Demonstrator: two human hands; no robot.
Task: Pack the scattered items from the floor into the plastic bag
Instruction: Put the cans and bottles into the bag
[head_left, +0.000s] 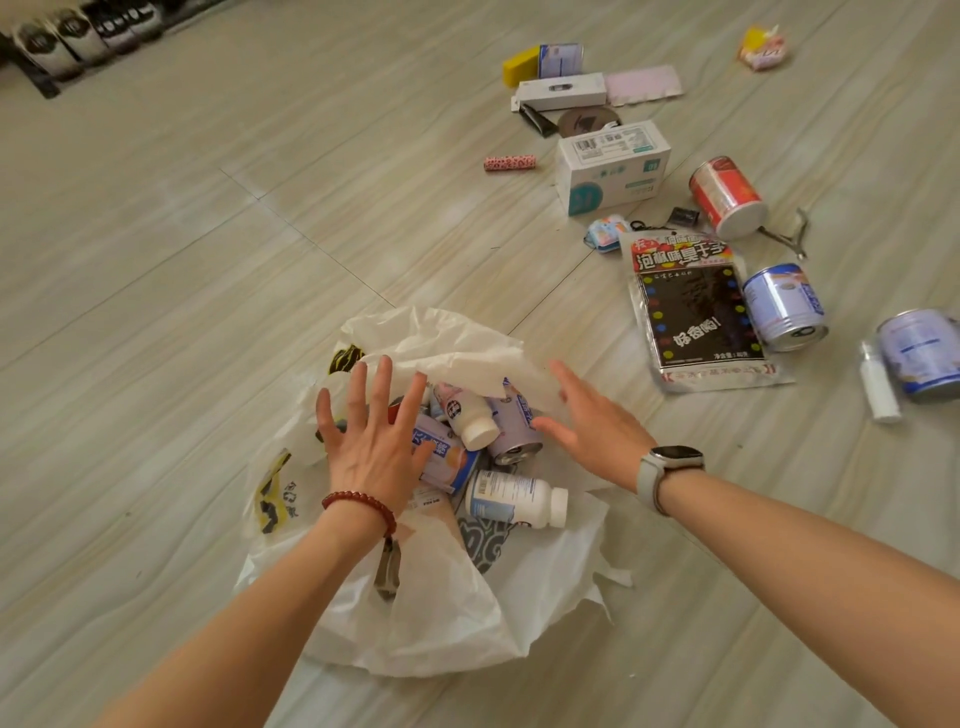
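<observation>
A white plastic bag (447, 613) lies open on the floor in front of me. Inside it I see several items: a white bottle (511, 500), a small milk bottle (467, 413) and a pale purple can (514, 431). My left hand (371, 431) hovers over the bag's left side with fingers spread and holds nothing. Over the right rim my right hand (592, 418) is open as well, empty. Scattered to the right lie a black snack packet (698, 312), a red can (727, 197), two blue cans (784, 306) (922, 353) and a white box (610, 163).
Farther back lie a long white box (563, 93), a yellow block (522, 65), a pink tube (510, 163) and a yellow packet (762, 48). A small white bottle (878, 382) and nail clippers (789, 234) sit at right. Shoes (78, 36) line the far left.
</observation>
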